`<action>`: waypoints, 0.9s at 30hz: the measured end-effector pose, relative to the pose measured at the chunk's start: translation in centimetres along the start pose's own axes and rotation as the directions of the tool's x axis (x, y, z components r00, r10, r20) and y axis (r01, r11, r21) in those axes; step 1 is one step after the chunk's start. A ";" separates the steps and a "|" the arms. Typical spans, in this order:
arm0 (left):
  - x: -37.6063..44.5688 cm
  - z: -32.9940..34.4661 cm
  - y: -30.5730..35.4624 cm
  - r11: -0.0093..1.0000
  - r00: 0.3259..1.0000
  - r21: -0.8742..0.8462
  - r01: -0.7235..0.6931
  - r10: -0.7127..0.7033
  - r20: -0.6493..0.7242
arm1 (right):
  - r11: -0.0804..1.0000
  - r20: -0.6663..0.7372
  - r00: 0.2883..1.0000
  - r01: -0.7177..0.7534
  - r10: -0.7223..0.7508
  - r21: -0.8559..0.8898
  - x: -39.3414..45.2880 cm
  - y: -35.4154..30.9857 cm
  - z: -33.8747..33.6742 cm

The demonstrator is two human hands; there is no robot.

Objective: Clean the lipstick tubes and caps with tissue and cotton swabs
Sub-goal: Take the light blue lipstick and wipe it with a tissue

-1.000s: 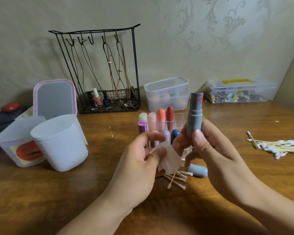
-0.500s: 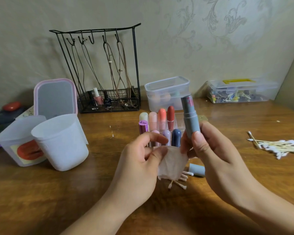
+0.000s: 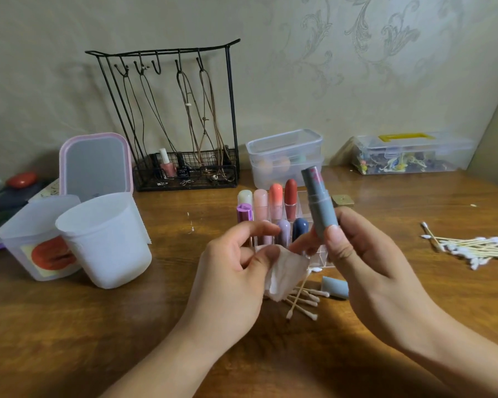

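Observation:
My right hand [image 3: 365, 271] grips a grey-blue lipstick tube [image 3: 319, 202], uncapped, upright and leaning slightly left, with pink smears near its top. My left hand [image 3: 236, 271] pinches a small piece of white tissue [image 3: 285, 275] just left of and below the tube, apart from it. The tube's grey-blue cap [image 3: 335, 286] lies on the table under my right hand. Several used cotton swabs [image 3: 301, 301] lie beside the cap. Behind my hands a clear organiser [image 3: 319, 254] holds several capped lipsticks [image 3: 275, 201] in pale, pink, orange, red, purple and navy.
A pile of clean cotton swabs [image 3: 477, 248] lies at the right. Two white plastic cups [image 3: 107, 239] stand at the left, before a pink-framed mirror [image 3: 95, 165]. A black wire rack [image 3: 181, 124], stacked clear boxes [image 3: 285, 156] and a clear case [image 3: 408, 153] line the wall.
My right hand has tilted the tube's top leftward and lowered it slightly. My left hand has shifted the tissue a little down and right, spreading it out.

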State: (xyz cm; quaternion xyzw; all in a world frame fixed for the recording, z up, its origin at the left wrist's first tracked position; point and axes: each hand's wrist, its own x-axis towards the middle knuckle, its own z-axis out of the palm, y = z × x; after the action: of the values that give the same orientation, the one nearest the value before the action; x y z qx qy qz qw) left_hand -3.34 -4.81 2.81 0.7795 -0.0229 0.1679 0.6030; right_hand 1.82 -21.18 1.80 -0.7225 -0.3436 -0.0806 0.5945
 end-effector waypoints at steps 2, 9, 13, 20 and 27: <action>0.1 0.0 -0.3 0.999 1.000 0.033 -0.006 0.007 -0.022 | 0.998 -0.014 0.998 0.053 -0.053 0.018 0.0 -0.2 0.0; -0.1 0.2 -0.6 0.972 0.995 0.214 -0.095 0.091 0.027 | 0.998 0.064 0.996 -0.065 0.063 0.023 0.1 0.2 -0.1; -0.1 0.2 -0.8 0.984 0.998 0.169 -0.058 0.054 0.028 | 0.950 0.122 0.988 -0.128 0.097 0.285 0.1 0.4 0.3; -0.2 0.6 -0.6 0.985 0.992 0.123 -0.125 0.122 0.031 | 0.840 0.119 0.989 -0.140 0.090 0.524 0.5 0.3 0.3; 0.2 0.0 -1.1 0.855 0.911 0.357 -0.377 0.412 -0.027 | 0.867 0.075 0.990 -0.144 0.123 0.477 0.7 0.3 -0.1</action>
State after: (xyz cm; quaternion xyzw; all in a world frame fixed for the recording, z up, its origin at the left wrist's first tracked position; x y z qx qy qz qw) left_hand -2.93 -4.44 1.83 0.8418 -0.1217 0.3291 0.4103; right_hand 2.52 -21.04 1.95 -0.5756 -0.3144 0.0639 0.7522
